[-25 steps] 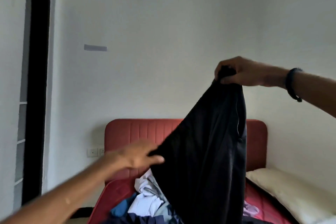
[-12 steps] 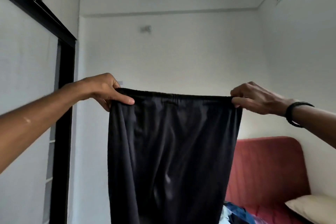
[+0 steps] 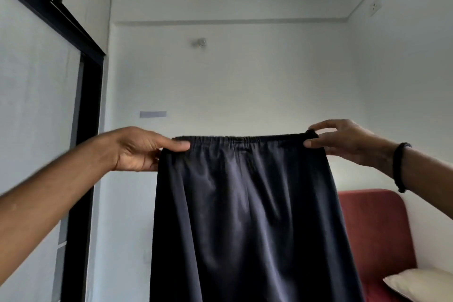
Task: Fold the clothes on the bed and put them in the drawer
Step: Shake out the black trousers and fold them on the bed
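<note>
A black garment with an elastic waistband [image 3: 245, 203] hangs straight down in front of me, held up high in the air. My left hand [image 3: 139, 149] pinches the left end of the waistband between thumb and fingers. My right hand [image 3: 343, 142], with a black band on its wrist, pinches the right end. The waistband is stretched level between the two hands. The garment's lower part runs out of the frame at the bottom. The pile of clothes on the bed and the drawer are out of sight.
A red padded headboard [image 3: 375, 228] stands at the lower right, with a cream pillow [image 3: 421, 284] in front of it. A black-framed sliding door [image 3: 83, 154] fills the left side. White walls lie behind.
My left hand rose from the garment's side to its waistband and both hands spread it wide. Since then the view has tilted further up and the clothes pile has dropped out of sight.
</note>
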Demonstrator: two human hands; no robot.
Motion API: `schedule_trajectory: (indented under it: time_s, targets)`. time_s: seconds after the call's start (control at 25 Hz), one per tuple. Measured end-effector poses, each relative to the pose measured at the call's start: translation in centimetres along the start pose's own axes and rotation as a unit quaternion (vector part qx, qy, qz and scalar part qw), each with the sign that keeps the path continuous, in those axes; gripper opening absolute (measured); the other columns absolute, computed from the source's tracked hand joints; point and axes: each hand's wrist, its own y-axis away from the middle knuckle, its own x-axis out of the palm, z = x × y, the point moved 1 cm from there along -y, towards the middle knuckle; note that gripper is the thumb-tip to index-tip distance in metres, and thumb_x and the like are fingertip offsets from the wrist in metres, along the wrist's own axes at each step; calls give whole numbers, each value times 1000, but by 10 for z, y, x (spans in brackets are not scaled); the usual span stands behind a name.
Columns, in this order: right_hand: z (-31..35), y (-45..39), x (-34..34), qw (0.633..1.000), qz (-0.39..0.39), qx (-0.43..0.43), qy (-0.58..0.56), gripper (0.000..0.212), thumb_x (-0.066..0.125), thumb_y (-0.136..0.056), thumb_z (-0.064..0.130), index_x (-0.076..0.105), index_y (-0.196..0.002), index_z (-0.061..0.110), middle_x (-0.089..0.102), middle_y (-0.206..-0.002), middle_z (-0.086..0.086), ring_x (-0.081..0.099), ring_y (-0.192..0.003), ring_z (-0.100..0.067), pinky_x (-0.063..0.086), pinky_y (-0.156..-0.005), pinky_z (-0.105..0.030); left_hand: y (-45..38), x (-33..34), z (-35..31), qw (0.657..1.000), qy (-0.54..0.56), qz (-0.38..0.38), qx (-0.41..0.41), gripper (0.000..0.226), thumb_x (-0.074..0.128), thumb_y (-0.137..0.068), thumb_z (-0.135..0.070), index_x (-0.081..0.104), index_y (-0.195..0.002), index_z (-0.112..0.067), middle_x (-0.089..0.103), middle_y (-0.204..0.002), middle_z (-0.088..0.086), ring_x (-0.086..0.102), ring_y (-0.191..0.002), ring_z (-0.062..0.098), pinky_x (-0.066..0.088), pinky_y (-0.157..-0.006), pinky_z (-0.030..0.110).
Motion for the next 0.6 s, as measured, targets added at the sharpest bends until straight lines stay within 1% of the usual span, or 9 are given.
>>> schedule_trajectory:
  time_s: [0.08,0.16,0.2,0.28,0.32,0.36,0.4,0.48,0.6]
  targets:
    - [-1,-1,0,999,-13,30,-14,50,79,-74,-12,66,-122,-7,74,-111,-24,75,-91,-27,62,-79,-30,-8,5,15,992,-103,-73,-8,41,78,-85,-3,66,-124,5,73,-119,22,73,-96,24,63,-82,34]
    - [11,-1,3,998,-55,25,-16,39,75,-80,-12,67,-118,-9,73,-109,-24,74,-74,-21,62,-64,-27,-17,-1,15,962,-128,-220,96,35,85,-80,-7,69,-111,-6,74,-113,22,70,-86,27,58,-86,39]
    - [22,0,7,995,-97,-3,-16,32,73,-85,-9,68,-116,-7,73,-106,-23,71,-68,-19,59,-59,-27,-17,-3,7,928,-116,-294,196,36,89,-77,-17,69,-107,-15,75,-109,18,69,-85,28,57,-86,40]
    - [47,8,17,965,-219,-128,60,21,67,-96,10,65,-117,8,73,-104,-18,67,-72,-24,53,-63,-32,-12,0,-17,795,-178,-441,377,33,85,-80,-36,68,-107,-26,75,-97,0,68,-81,23,53,-81,38]
    - [57,17,26,936,-272,-194,116,20,60,-101,21,59,-119,14,72,-100,-13,64,-78,-29,49,-67,-35,-8,7,-25,731,-203,-496,422,28,79,-87,-39,67,-109,-26,73,-94,-3,67,-80,22,51,-78,36]
    - [59,26,38,911,-307,-233,147,21,51,-104,28,52,-122,16,68,-100,-11,60,-85,-35,46,-72,-38,-9,16,-26,711,-209,-527,416,23,72,-92,-40,68,-107,-24,73,-93,0,67,-81,25,49,-77,36]
    - [55,35,50,904,-321,-237,154,23,44,-106,30,45,-124,15,66,-104,-15,58,-90,-39,44,-77,-41,-13,28,-21,749,-195,-515,368,22,68,-94,-42,68,-97,-20,73,-88,5,68,-82,31,48,-73,38]
    - [31,43,68,919,-310,-175,168,23,37,-108,31,39,-122,13,63,-113,-27,58,-99,-49,41,-79,-46,-31,43,3,871,-129,-412,234,35,64,-90,-45,61,-71,-16,62,-67,5,61,-71,29,40,-63,37]
    - [2,39,60,907,-310,-91,269,23,33,-108,38,38,-118,18,65,-105,-25,61,-93,-48,42,-75,-45,-27,32,15,935,-34,-318,151,35,62,-69,-49,64,-65,-14,64,-65,-1,60,-70,25,44,-69,36]
